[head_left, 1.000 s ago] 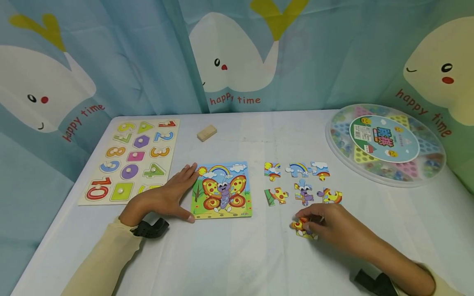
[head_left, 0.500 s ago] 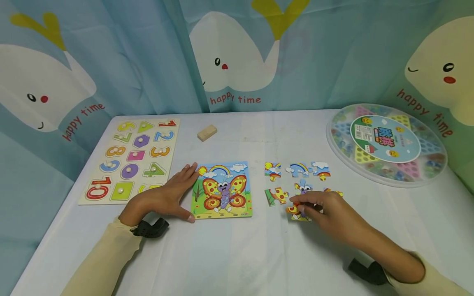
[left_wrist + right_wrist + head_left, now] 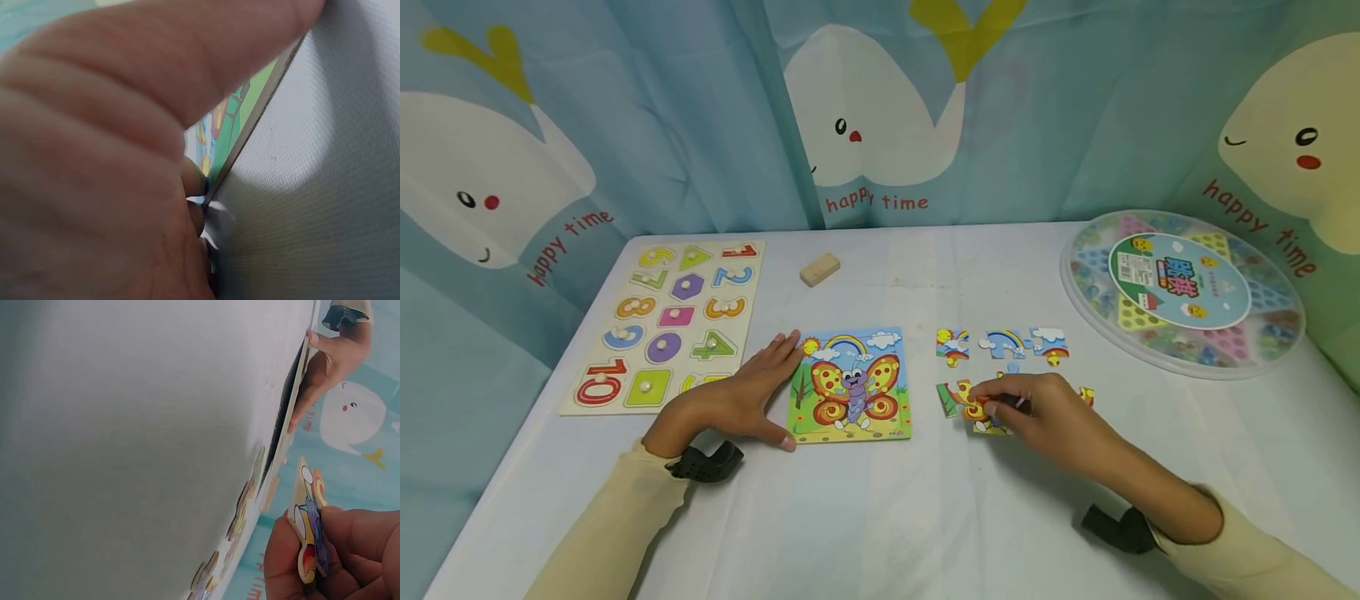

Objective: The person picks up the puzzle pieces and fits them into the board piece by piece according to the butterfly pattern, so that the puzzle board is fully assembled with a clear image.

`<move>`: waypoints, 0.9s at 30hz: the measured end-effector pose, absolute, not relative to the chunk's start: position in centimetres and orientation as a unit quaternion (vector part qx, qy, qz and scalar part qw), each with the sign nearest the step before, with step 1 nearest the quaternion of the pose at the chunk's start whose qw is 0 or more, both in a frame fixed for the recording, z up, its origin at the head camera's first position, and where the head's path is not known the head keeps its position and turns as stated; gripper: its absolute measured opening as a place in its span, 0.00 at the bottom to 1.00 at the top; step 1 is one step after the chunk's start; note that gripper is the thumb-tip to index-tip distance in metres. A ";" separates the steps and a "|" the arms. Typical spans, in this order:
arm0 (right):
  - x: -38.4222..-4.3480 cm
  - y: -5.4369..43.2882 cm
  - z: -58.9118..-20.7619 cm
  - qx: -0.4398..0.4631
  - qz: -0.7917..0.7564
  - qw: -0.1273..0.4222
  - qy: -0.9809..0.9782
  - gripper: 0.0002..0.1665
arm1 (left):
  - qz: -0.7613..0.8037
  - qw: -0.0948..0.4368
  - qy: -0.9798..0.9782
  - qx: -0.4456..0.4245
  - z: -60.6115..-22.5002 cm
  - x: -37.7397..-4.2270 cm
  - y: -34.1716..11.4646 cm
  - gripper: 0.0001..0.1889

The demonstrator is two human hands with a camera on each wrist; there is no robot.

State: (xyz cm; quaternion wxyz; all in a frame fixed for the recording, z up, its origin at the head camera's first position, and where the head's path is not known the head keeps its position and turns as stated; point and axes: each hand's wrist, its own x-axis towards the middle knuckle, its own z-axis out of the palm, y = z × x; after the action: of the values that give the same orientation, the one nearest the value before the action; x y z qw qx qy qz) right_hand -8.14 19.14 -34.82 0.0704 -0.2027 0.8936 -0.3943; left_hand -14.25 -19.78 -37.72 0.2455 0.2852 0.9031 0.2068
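My right hand (image 3: 1052, 421) pinches a jigsaw puzzle piece (image 3: 306, 522) between thumb and fingers, raised off the table in the right wrist view. It shows butterfly feet, purple body and orange wing. In the head view it overlaps a green-and-yellow puzzle piece (image 3: 949, 402). Behind lie a sun piece (image 3: 952, 343), a rainbow piece (image 3: 1004, 344) and a cloud piece (image 3: 1049, 343). Two more pieces are mostly hidden by the right hand. My left hand (image 3: 737, 404), fingers straight and thumb spread, rests against the left edge of the butterfly puzzle board (image 3: 850, 383).
A number puzzle board (image 3: 662, 325) lies at the left, partly under the left hand. A small wooden block (image 3: 819, 270) sits at the back. A round transparent game box (image 3: 1180, 292) occupies the back right. A printed curtain (image 3: 1045, 125) hangs behind the white table (image 3: 865, 525).
My right hand has lifted the puzzle piece from the near side of the loose pieces and carried it left and away from me. The left hand and the board have stayed in place.
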 end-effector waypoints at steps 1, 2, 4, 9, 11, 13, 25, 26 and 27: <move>-8.3 19.1 -34.8 -0.199 -0.395 0.071 0.894 0.12 | 0.206 0.246 0.903 0.285 -37.7 -14.3 -19.8 0.67; -8.4 19.0 -34.9 -0.197 -0.397 0.072 0.894 0.12 | 0.206 0.246 0.903 0.286 -37.7 -14.3 -19.8 0.67; -8.6 18.9 -35.0 -0.196 -0.399 0.072 0.893 0.12 | 0.204 0.246 0.903 0.286 -37.7 -14.3 -19.7 0.67; -9.1 18.5 -35.1 -0.197 -0.414 0.084 0.885 0.13 | 0.205 0.245 0.903 0.288 -37.7 -14.5 -19.7 0.68; -9.2 18.3 -35.1 -0.195 -0.416 0.088 0.884 0.13 | 0.206 0.244 0.903 0.288 -37.7 -14.6 -19.7 0.68; -9.3 18.0 -35.1 -0.196 -0.416 0.090 0.884 0.13 | 0.206 0.244 0.903 0.288 -37.8 -14.6 -19.7 0.68; -10.0 16.0 -35.5 -0.231 -0.408 0.087 0.879 0.09 | 0.206 0.249 0.903 0.284 -37.9 -14.3 -19.8 0.67; -10.0 15.8 -35.4 -0.233 -0.408 0.087 0.879 0.09 | 0.206 0.248 0.903 0.284 -37.9 -14.3 -19.8 0.67; -10.1 15.6 -35.4 -0.233 -0.408 0.089 0.878 0.09 | 0.206 0.247 0.903 0.284 -37.9 -14.3 -19.8 0.67</move>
State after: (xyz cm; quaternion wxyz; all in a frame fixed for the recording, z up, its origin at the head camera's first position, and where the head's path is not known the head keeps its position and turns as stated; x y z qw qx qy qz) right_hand -10.07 15.62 -35.35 0.0895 -0.2329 0.8782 -0.4081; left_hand -14.33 -19.78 -37.91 0.2473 0.2842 0.9032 0.2055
